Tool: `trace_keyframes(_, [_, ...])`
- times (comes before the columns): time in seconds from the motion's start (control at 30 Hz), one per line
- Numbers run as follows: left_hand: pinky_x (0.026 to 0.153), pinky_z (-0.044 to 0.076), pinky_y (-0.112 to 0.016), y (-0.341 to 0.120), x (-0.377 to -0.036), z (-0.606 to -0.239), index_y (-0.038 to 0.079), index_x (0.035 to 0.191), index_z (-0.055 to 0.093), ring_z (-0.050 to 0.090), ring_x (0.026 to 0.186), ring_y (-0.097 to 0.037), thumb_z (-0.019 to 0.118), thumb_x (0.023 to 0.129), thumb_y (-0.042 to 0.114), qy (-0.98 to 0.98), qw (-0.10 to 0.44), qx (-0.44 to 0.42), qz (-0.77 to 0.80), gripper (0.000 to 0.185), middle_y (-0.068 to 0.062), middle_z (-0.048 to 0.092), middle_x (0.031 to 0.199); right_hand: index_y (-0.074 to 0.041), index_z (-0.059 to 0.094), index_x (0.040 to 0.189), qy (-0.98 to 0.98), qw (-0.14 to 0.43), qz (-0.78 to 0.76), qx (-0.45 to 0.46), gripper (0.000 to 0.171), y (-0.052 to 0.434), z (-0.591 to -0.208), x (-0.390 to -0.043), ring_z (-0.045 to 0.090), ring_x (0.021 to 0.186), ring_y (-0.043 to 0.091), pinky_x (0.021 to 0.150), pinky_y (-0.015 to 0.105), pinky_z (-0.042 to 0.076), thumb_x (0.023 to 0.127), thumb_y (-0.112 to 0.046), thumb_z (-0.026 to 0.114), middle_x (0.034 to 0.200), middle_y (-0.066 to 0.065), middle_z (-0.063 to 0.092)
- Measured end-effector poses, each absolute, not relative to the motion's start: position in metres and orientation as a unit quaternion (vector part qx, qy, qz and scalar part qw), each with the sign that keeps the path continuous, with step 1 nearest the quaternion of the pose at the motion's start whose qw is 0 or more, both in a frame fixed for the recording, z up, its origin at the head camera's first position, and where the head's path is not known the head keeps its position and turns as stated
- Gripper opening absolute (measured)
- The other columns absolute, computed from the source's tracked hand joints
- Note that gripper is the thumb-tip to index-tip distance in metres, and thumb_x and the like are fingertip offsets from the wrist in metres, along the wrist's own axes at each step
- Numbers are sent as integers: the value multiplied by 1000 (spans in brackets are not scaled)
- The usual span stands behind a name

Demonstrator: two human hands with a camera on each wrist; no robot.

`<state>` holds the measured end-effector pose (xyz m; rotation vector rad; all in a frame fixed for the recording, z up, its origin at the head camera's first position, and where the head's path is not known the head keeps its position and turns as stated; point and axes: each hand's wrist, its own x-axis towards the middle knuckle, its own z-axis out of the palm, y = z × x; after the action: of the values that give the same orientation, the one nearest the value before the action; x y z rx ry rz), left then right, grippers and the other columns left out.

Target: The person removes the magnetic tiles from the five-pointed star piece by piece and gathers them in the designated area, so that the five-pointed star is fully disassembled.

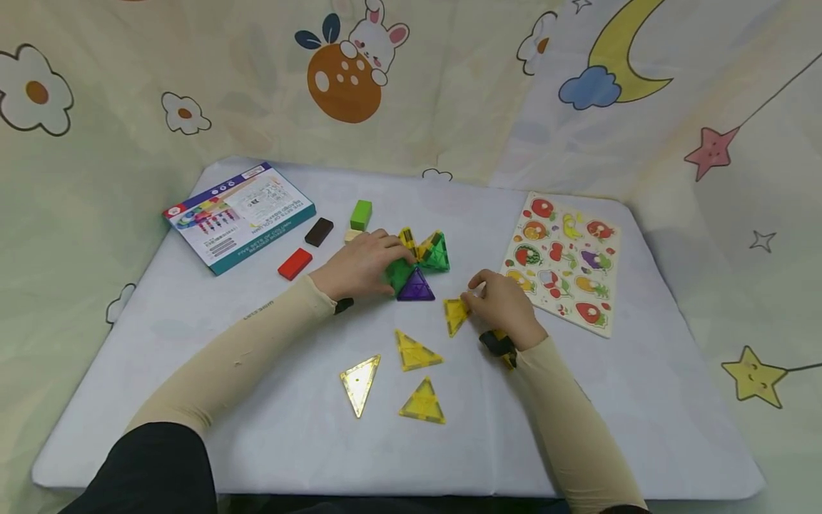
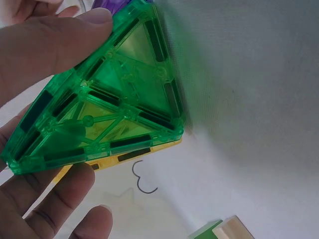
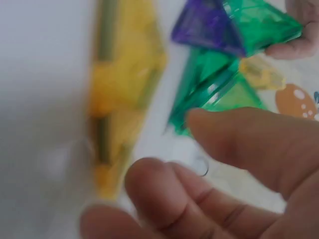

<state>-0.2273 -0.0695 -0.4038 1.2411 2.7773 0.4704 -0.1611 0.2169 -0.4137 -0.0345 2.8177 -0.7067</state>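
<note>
A cluster of magnetic triangle tiles (image 1: 420, 265), green, purple and yellow, stands at the middle of the white table. My left hand (image 1: 362, 264) grips its green tile (image 2: 107, 107), thumb on top and fingers under it; a yellow tile (image 2: 144, 153) shows beneath. My right hand (image 1: 504, 303) pinches the right edge of a loose yellow triangle tile (image 1: 456, 314), which looks blurred in the right wrist view (image 3: 119, 99). That view also shows the purple tile (image 3: 209, 25) and green tiles (image 3: 224, 84) just beyond my fingers.
Three more yellow triangles (image 1: 414, 351) (image 1: 359, 382) (image 1: 424, 403) lie toward the front. A boxed set (image 1: 240, 214), red (image 1: 295, 263), brown (image 1: 319, 231), green (image 1: 361, 214) and beige (image 1: 353, 234) blocks sit at the left back. A fruit puzzle board (image 1: 565, 260) lies at the right.
</note>
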Motion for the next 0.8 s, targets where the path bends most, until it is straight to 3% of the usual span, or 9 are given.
trace_keyframes(0.17, [114, 46, -47, -70, -228, -402, 24, 133, 66, 54, 130, -28, 92, 79, 29, 903, 32, 402, 148, 61, -3, 63, 144, -5, 74, 111, 951, 80, -291, -69, 25, 195, -411, -169, 67, 77, 22, 67, 32, 53, 98, -27, 70, 93, 11, 75])
trace_keyframes(0.33, [112, 47, -47, -70, -228, -404, 24, 131, 67, 56, 129, -28, 92, 79, 27, 901, 26, 409, 146, 58, -3, 64, 143, -1, 74, 118, 940, 84, -316, -98, 28, 173, -414, -179, 74, 95, 27, 81, 39, 61, 98, -20, 70, 106, 15, 79])
trace_keyframes(0.53, [113, 47, -48, -69, -228, -406, 24, 130, 67, 55, 129, -29, 91, 80, 27, 897, 22, 416, 151, 55, -3, 64, 142, -1, 73, 121, 932, 103, -336, -92, 29, 160, -422, -185, 74, 96, 26, 79, 36, 61, 98, -18, 71, 109, 14, 78])
trace_keyframes(0.8, [109, 48, -47, -71, -229, -407, 24, 127, 69, 57, 125, -28, 92, 79, 25, 898, 10, 416, 146, 53, -2, 66, 139, -2, 75, 114, 932, 86, -340, -86, 23, 152, -424, -184, 74, 90, 24, 76, 34, 61, 97, -17, 73, 104, 13, 79])
